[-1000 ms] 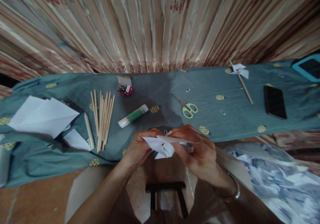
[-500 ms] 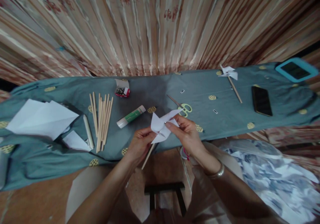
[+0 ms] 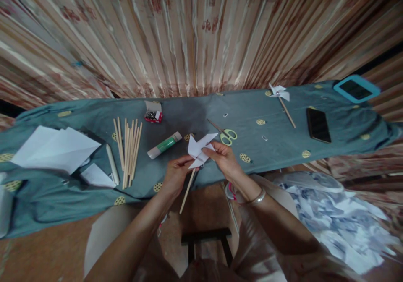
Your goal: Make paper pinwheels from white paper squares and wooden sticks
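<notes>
A white paper pinwheel (image 3: 197, 148) is held between both hands over the front edge of the cloth-covered table. My left hand (image 3: 176, 173) pinches its lower left side, fingers closed. From beneath the paper a thin wooden stick (image 3: 187, 191) slants down past the table edge. My right hand (image 3: 224, 158) grips the pinwheel's right side, its thumb pressed near the centre. Just behind the right hand lie scissors (image 3: 228, 136) with light green handles. A green and white glue stick (image 3: 164, 145) rests behind the left hand.
Wooden sticks (image 3: 131, 152), white paper (image 3: 56, 150), a white pen-like tool (image 3: 112, 163) and a small red box (image 3: 153, 115) of metal pieces lie left. Another pinwheel (image 3: 279, 92), a phone (image 3: 318, 125) and a blue-framed tablet (image 3: 357, 88) are right. A bag of paper pieces (image 3: 340, 215) sits below right.
Both hands and the pinwheel have shifted slightly; the right thumb now covers its centre, where a small pin head showed. The view has turned a little to the right.
</notes>
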Demonstrator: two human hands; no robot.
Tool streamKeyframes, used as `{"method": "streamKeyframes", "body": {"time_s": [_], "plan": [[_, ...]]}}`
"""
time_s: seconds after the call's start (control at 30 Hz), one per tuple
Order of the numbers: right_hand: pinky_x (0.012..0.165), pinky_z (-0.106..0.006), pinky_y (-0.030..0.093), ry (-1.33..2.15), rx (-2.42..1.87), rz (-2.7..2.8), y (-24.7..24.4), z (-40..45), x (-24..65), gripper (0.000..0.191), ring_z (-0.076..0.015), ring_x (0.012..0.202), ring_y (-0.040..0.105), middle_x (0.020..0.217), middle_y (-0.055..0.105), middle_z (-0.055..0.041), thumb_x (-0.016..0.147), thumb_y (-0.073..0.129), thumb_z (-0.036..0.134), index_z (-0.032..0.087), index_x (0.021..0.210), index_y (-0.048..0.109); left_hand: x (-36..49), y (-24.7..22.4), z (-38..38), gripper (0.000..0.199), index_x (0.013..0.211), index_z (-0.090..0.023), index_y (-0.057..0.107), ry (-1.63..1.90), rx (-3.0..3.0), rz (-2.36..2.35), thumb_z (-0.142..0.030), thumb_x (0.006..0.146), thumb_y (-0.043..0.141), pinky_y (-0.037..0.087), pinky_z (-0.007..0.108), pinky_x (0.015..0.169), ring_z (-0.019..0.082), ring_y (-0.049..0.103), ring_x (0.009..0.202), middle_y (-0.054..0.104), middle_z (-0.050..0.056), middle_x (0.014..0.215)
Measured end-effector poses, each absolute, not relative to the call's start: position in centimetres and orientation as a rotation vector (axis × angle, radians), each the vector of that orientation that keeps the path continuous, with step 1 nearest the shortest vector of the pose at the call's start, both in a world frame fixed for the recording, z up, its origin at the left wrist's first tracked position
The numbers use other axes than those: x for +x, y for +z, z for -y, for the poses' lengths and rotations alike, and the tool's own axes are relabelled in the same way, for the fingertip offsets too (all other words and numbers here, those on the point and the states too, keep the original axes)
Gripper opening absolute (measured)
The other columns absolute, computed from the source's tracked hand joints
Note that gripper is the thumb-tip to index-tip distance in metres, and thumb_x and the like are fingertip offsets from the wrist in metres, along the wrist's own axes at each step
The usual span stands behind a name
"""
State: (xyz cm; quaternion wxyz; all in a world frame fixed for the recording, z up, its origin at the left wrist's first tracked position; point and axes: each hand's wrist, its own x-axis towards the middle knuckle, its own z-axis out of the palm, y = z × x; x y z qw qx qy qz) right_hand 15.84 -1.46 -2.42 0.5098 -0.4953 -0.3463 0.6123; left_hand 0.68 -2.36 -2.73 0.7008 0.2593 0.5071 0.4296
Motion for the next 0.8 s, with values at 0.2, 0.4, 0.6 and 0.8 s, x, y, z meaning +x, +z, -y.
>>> {"method": "streamKeyframes", "body": {"time_s": [0.2, 0.4, 0.6, 0.8], "plan": [[0.063, -0.027, 0.044, 1.522, -1.207, 0.801, -2.71, 1.19, 15.85, 0.032, -0.0120, 0.061, 0.054, 0.066, 0.071, 0.0009, 0.056, 0.088, 0.044, 0.019, 0.067, 0.071, 0.49, -3.02, 2.46, 0.034, 0.072, -0.016, 0.081, 0.972, 0.626, -1.111, -0.028, 0.042, 0.093, 0.052, 0.024, 0.065, 0.013, 0.064, 0.065, 0.076, 0.005, 0.073], [0.061, -0.025, 0.039, 1.546, -1.214, 0.775, -2.76, 1.16, 15.89, 0.032, -0.0116, 0.060, 0.053, 0.064, 0.069, 0.0023, 0.053, 0.088, 0.043, 0.019, 0.069, 0.072, 0.60, -2.97, 2.56, 0.034, 0.073, -0.016, 0.081, 0.995, 0.643, -1.107, -0.019, 0.041, 0.092, 0.053, 0.024, 0.068, 0.013, 0.065, 0.064, 0.076, 0.004, 0.071], [0.058, -0.025, 0.037, 1.525, -1.215, 0.801, -2.80, 0.93, 15.99, 0.032, -0.0102, 0.057, 0.049, 0.062, 0.067, 0.0028, 0.053, 0.088, 0.043, 0.019, 0.065, 0.070, 0.83, -2.76, 2.48, 0.036, 0.071, -0.015, 0.080, 1.017, 0.614, -1.114, -0.017, 0.037, 0.092, 0.054, 0.025, 0.069, 0.014, 0.067, 0.065, 0.076, 0.004, 0.072], [0.059, -0.026, 0.037, 1.538, -1.212, 0.815, -3.39, 0.48, 16.15, 0.030, -0.0107, 0.059, 0.052, 0.065, 0.068, 0.0026, 0.054, 0.087, 0.042, 0.020, 0.067, 0.070, 0.93, -2.43, 2.26, 0.035, 0.069, -0.015, 0.078, 1.028, 0.577, -1.064, -0.018, 0.037, 0.092, 0.053, 0.023, 0.066, 0.012, 0.065, 0.062, 0.075, 0.003, 0.070]]}}
